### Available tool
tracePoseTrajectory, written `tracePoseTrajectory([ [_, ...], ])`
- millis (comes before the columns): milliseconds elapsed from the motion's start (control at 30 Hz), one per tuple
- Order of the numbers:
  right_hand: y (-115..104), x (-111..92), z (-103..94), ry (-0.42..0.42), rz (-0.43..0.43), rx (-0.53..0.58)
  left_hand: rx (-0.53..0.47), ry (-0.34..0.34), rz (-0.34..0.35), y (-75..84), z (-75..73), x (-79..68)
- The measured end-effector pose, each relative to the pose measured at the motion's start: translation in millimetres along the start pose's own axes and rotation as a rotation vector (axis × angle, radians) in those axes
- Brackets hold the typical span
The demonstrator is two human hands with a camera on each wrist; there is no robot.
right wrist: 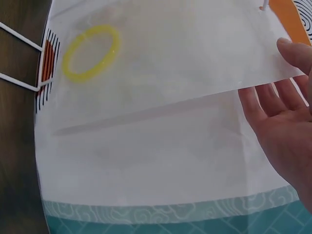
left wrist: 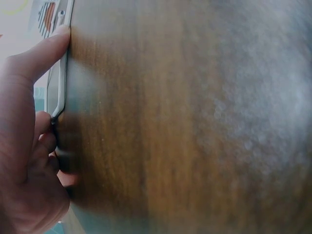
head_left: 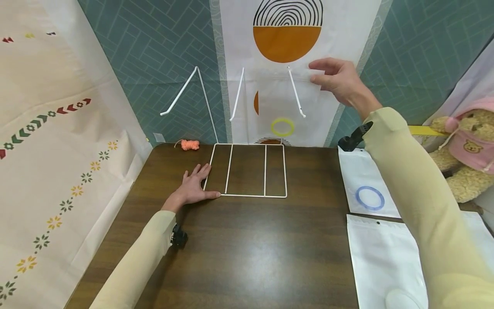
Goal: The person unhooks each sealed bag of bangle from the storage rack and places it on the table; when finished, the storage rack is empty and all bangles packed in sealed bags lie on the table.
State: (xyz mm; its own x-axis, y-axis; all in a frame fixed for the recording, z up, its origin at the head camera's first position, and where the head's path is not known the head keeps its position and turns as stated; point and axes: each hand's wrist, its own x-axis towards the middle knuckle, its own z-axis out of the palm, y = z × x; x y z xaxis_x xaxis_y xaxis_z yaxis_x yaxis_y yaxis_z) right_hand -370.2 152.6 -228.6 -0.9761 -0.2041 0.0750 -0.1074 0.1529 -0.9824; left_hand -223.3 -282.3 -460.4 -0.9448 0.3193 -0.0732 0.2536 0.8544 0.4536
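Observation:
My left hand (head_left: 194, 189) rests at the left front corner of a white wire rack (head_left: 254, 196), fingers spread over its left rail. In the left wrist view the thumb lies along the front wire. A translucent bag (head_left: 270, 103) with a yellow ring (head_left: 282, 127) inside hangs at the inner end of the rack's right arm (head_left: 295, 90). At the bag's top right corner is my right hand (head_left: 339, 81). Its thumb is in front and the loosely extended fingers pass behind, with a gap between them in the head view; the bag hides the fingertips in the right wrist view.
Orange cord (head_left: 190, 145) lies behind the left hand. On the right are a bag with a blue ring (head_left: 369, 198) and a white bag (head_left: 382, 249) with a pale round thing. A teddy bear (head_left: 472, 146) sits beyond the right arm. Patterned cloth (head_left: 170, 43) covers the wall.

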Motion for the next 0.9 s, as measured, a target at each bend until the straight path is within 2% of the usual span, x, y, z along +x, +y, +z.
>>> tracePoseTrajectory([
  [300,4,3,16.5,-0.058,0.057,0.211,-0.008,-0.001,-0.008,2.1,-0.5,-1.1],
  [633,7,6,24.9,-0.034,0.085,0.186,-0.012,-0.001,-0.004,0.9,0.8,-0.7],
  [900,4,8,26.3,-0.041,0.082,0.213,-0.013,-0.005,-0.014,1.5,-0.1,-2.1],
])
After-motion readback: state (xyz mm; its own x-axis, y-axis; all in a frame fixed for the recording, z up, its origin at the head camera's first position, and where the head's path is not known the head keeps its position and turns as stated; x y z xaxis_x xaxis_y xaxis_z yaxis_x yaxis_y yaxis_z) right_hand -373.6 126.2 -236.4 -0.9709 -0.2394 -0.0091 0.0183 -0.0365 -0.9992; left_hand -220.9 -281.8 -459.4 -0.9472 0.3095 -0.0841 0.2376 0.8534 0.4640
